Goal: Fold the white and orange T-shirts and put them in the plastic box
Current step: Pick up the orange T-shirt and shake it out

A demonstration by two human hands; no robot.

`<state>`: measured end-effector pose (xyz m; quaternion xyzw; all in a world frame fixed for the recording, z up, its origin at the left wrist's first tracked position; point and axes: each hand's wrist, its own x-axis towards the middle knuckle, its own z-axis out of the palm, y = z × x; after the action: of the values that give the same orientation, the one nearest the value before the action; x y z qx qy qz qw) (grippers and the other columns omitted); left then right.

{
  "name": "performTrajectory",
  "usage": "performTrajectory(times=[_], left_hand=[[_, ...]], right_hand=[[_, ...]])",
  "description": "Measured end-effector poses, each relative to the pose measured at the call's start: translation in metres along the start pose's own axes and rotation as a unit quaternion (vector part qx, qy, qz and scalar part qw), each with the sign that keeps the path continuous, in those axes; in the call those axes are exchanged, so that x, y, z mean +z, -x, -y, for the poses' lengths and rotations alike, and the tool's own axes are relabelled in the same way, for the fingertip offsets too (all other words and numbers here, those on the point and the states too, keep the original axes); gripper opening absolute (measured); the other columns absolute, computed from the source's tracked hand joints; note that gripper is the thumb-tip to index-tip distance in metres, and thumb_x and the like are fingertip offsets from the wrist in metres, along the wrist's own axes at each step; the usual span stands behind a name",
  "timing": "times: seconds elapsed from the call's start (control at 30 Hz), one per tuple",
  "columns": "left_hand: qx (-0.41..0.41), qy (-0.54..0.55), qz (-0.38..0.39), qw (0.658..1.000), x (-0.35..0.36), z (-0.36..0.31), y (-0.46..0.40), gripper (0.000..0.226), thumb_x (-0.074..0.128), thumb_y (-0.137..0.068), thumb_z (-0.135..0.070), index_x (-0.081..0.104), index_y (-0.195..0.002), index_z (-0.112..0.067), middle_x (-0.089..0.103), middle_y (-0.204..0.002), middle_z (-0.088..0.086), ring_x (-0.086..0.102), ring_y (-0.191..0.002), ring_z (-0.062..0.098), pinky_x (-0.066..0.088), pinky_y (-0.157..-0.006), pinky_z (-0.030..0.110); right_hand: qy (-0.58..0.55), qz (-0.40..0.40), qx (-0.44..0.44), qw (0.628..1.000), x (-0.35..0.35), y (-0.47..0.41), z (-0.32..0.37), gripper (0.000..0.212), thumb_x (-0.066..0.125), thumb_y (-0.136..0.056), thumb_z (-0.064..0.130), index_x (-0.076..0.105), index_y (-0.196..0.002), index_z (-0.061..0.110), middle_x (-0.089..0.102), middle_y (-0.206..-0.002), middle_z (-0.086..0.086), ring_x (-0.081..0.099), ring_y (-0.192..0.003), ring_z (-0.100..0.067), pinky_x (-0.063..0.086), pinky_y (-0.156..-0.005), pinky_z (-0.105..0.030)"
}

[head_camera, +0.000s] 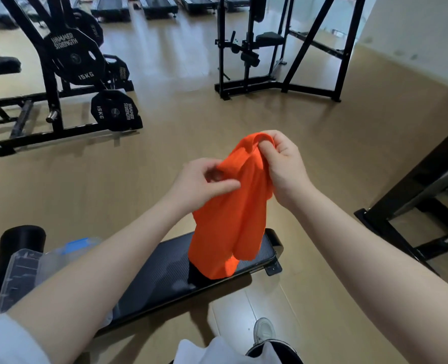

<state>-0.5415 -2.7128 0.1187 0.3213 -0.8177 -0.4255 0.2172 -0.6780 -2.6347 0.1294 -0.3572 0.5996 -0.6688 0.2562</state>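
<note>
Gym floor, orange T-shirt pinched between both hands' fingers

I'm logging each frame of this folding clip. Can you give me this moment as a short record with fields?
setting: gym floor with black weight machines
held item: bright orange fabric T-shirt, bunched, hanging over the black padded bench
left hand: pinches the shirt's upper edge
right hand: grips the shirt's top
container: clear plastic box with blue latch, on the bench at left
white T-shirt: cannot be identified
</note>
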Motion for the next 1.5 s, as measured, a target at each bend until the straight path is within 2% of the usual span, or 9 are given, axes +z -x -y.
performTrajectory(times=[0.1,0.3,0.47,0.6,0.67,0.83,0.97,1.13,1.5], left_hand=[[0.005,-0.142,0.005,0.990,0.009,0.019,0.001,0.020,0.070,-0.079,-0.025,0.067,-0.082,-0.006,0.054,-0.089,0.009,0.052,-0.084,0.021,0.036,-0.069,0.024],[-0.127,0.120,0.123,0.977,0.020,0.047,0.013,0.011,0.054,-0.092,-0.016,0.061,-0.084,-0.012,0.063,-0.071,-0.007,0.057,-0.062,0.000,0.046,-0.065,0.015],[-0.176,0.177,0.057,0.967,0.032,0.039,0.007,0.016,0.052,-0.093,-0.019,0.064,-0.092,-0.009,0.064,-0.081,0.001,0.059,-0.062,-0.001,0.046,-0.059,0.011],[-0.135,0.165,0.018,0.977,0.045,0.002,-0.013,0.014,0.054,-0.092,-0.015,0.060,-0.080,-0.014,0.056,-0.069,0.000,0.049,-0.049,-0.003,0.037,-0.047,0.011],[-0.141,0.187,-0.009,0.972,0.054,-0.017,-0.027,0.018,0.052,-0.093,-0.017,0.058,-0.077,-0.016,0.055,-0.071,0.001,0.048,-0.056,0.004,0.037,-0.052,0.017],[-0.221,0.394,-0.089,0.888,0.070,-0.052,-0.062,0.018,0.044,-0.097,-0.019,0.060,-0.089,-0.016,0.067,-0.095,0.007,0.065,-0.082,0.017,0.053,-0.074,0.027],[-0.224,0.483,-0.148,0.833,0.078,-0.078,-0.075,0.020,0.042,-0.098,-0.015,0.057,-0.084,-0.015,0.062,-0.079,0.001,0.061,-0.066,0.007,0.054,-0.060,0.019],[-0.219,0.510,-0.192,0.810,0.080,-0.093,-0.080,0.017,0.043,-0.097,-0.013,0.056,-0.085,-0.011,0.062,-0.077,0.004,0.062,-0.063,0.008,0.055,-0.059,0.021],[-0.191,0.610,-0.348,0.685,0.044,-0.035,-0.084,0.023,0.045,-0.095,-0.003,0.052,-0.116,0.005,0.064,-0.095,0.017,0.068,-0.060,0.019,0.055,-0.048,0.029]], right_hand=[[-0.113,0.004,0.073,0.991,0.005,0.001,-0.002,0.021,0.045,-0.094,0.007,0.056,-0.078,0.014,0.059,-0.067,-0.003,0.056,-0.057,-0.010,0.049,-0.057,-0.020],[-0.202,-0.043,0.171,0.964,-0.007,-0.010,-0.009,0.020,0.046,-0.096,0.015,0.056,-0.080,0.010,0.060,-0.067,-0.007,0.059,-0.059,-0.017,0.053,-0.061,-0.028],[-0.181,-0.129,0.212,0.952,-0.034,-0.035,-0.027,0.020,0.052,-0.093,0.015,0.059,-0.075,0.011,0.061,-0.061,-0.003,0.058,-0.062,-0.017,0.052,-0.072,-0.034],[-0.019,-0.116,0.201,0.972,-0.064,-0.054,-0.046,0.013,0.052,-0.092,0.014,0.061,-0.082,0.012,0.060,-0.066,0.003,0.054,-0.061,-0.010,0.048,-0.062,-0.022],[0.137,-0.080,0.166,0.973,-0.080,-0.057,-0.052,0.026,0.055,-0.088,0.012,0.058,-0.114,0.012,0.059,-0.101,-0.001,0.056,-0.091,-0.012,0.048,-0.081,-0.022],[0.210,0.038,0.036,0.976,-0.102,-0.021,-0.070,0.033,0.059,-0.088,0.020,0.050,-0.119,0.017,0.044,-0.118,0.002,0.049,-0.095,-0.007,0.039,-0.080,-0.012],[0.198,0.197,0.063,0.958,-0.103,0.008,-0.104,0.056,0.068,-0.067,0.049,0.051,-0.114,0.023,0.057,-0.116,0.002,0.057,-0.099,-0.008,0.043,-0.084,-0.014],[0.260,0.104,0.052,0.959,-0.092,0.000,-0.126,0.015,0.059,-0.079,0.024,0.062,-0.093,0.023,0.067,-0.089,0.001,0.061,-0.081,-0.014,0.051,-0.075,-0.036],[0.336,0.043,-0.033,0.940,-0.124,-0.053,-0.094,0.028,0.036,-0.093,0.008,0.063,-0.099,0.005,0.064,-0.095,-0.010,0.055,-0.091,-0.026,0.036,-0.075,-0.028]])
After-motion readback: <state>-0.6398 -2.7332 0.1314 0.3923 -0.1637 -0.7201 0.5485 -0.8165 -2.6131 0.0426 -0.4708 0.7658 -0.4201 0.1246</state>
